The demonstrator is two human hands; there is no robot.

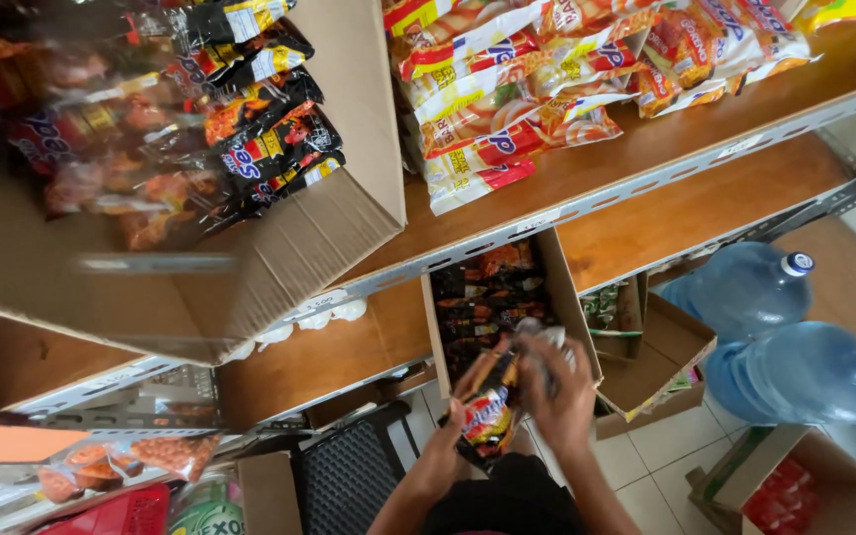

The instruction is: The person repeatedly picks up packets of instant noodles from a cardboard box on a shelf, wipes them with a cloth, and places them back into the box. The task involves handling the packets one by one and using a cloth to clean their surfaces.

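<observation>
Both my hands meet low in the middle of the head view, over a small open cardboard box [560, 280] full of dark snack packets. My left hand [453, 436] grips a black, red and yellow snack packet [488, 414] from below. My right hand [559, 388] closes over the top of the same bundle of packets, with a silvery packet edge [545, 339] showing above its fingers. The box stands on the floor against the lower wooden shelf.
A big open carton [279, 258] of dark snack packets sits on the upper shelf at left. Light yellow-red packets [507, 99] lie on the shelf at top. Two large blue water bottles [795, 367], more open boxes [666, 357] and a black plastic chair [349, 476] stand on the tiled floor.
</observation>
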